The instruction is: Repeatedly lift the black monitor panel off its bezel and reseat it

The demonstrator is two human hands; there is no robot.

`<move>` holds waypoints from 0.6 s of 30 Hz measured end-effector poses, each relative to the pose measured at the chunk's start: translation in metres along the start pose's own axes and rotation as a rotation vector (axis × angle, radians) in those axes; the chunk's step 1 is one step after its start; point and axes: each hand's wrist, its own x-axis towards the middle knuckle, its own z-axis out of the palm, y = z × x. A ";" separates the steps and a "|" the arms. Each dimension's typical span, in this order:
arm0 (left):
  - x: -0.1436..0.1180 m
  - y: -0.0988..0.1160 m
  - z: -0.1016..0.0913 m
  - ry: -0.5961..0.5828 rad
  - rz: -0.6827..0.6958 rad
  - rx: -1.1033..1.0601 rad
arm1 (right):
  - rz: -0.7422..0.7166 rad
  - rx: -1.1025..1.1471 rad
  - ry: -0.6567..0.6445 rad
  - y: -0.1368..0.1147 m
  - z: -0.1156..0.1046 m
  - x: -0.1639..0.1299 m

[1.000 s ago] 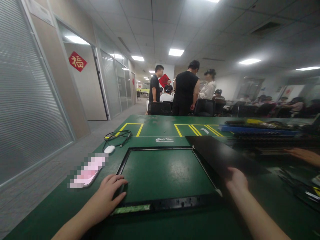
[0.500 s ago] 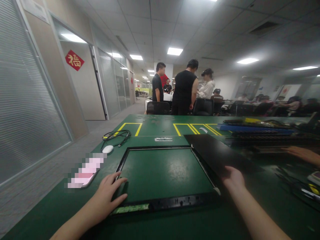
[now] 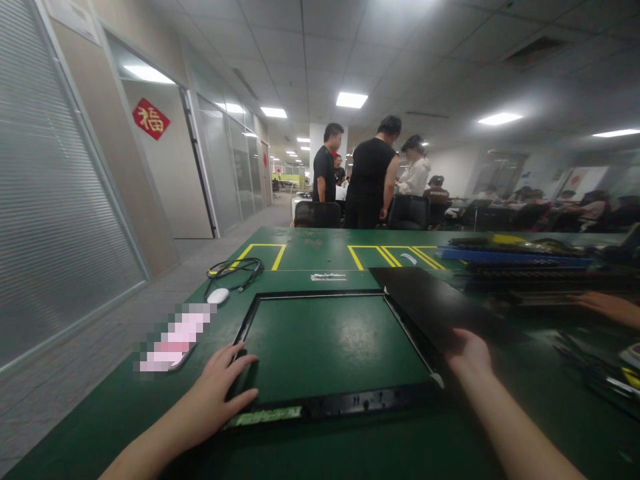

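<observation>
A thin black rectangular frame [image 3: 350,402], like a screen bezel, lies on the green table, with a green strip at its lower left. My left hand [image 3: 220,387] rests over its left side, fingers and thumb spread. At the right, my right hand [image 3: 469,357] is closed on the near edge of a flat black panel [image 3: 425,300], its fingers partly hidden beneath. The panel is tilted beside the frame's right side and overlaps it slightly. White tape bits stick out at two corners on the frame's right.
Left on the green table [image 3: 310,243] are a pink pixelated phone-like object [image 3: 180,340], a white mouse [image 3: 218,296] and a black cable [image 3: 235,267]. Dark strips and a blue bar [image 3: 505,255] lie right, near another person's hand [image 3: 607,307]. People stand beyond black chairs [image 3: 317,215].
The view has shifted very slightly. Both hands, the frame and the panel keep almost the same places.
</observation>
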 end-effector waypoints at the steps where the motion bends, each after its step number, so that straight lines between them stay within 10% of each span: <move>1: 0.000 0.000 0.000 0.000 0.001 -0.006 | 0.016 0.005 0.019 -0.001 0.001 -0.002; 18: 0.003 0.016 -0.013 0.025 -0.016 -0.070 | -0.070 0.046 -0.069 -0.025 0.017 -0.036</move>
